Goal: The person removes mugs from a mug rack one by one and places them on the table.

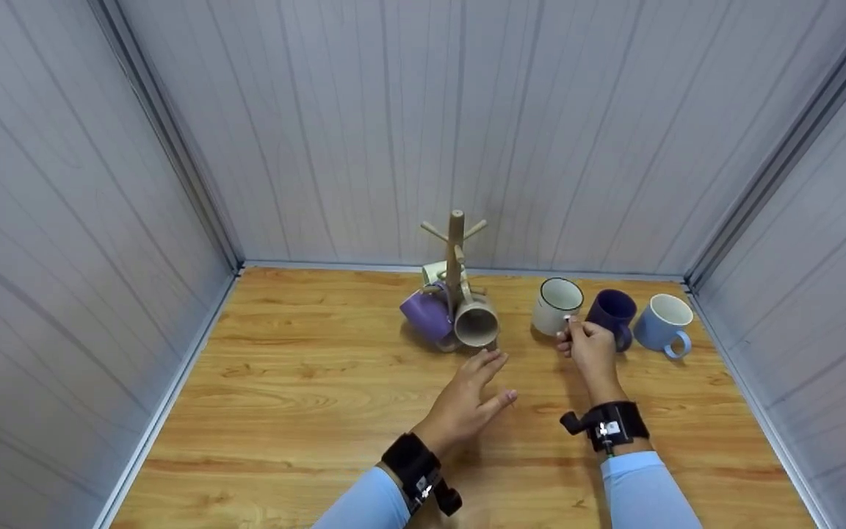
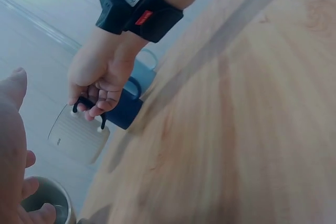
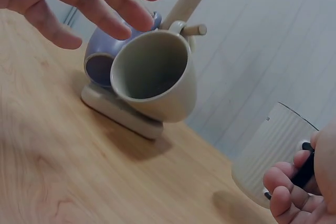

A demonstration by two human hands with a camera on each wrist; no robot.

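Right hand [image 1: 590, 345] grips white mug [image 1: 557, 305] handle, table [image 1: 283, 411] edge far

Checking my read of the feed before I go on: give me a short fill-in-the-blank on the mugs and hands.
1. The right hand grips the handle of the ___ mug.
2. The left hand is ___, holding nothing.
3. The beige mug hangs on the wooden ___.
4. The mug farthest right is light ___.

Missing words: white; open; rack; blue

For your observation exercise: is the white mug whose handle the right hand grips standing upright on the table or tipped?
Upright. The white mug stands on the wooden table, rim upward, while the right hand pinches its dark handle.
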